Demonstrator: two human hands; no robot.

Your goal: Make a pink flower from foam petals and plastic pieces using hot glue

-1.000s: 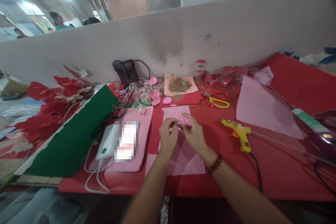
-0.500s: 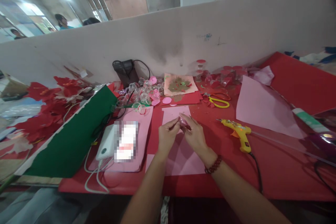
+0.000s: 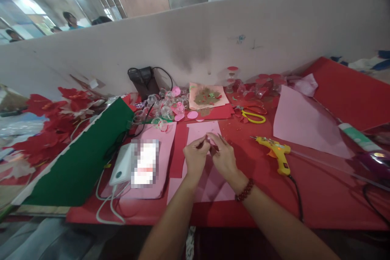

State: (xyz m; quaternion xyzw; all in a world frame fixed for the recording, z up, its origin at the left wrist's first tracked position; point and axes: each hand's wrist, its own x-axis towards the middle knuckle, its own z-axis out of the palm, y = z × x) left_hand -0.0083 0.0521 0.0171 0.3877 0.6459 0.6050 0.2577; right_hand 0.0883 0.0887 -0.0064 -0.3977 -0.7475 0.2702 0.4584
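Observation:
Over the pink paper, my left hand and my right hand meet, fingertips pinched around one small, shiny pink piece. Fingers cover most of it, so its exact kind does not show; it may be clear plastic with pink on it. A bracelet of dark red beads circles my right wrist. To the right of the hands lies a yellow hot glue gun, its cord trailing toward the table's front edge.
Yellow-handled scissors lie beyond my hands. Clear plastic cups and pink paper discs cluster at the back. On the left are a white power bank, a blurred-out screen and a green board.
My hands stay in nearly the same place, with the fingers shifted and the left thumb more bent over the pink piece. The whole view has moved slightly.

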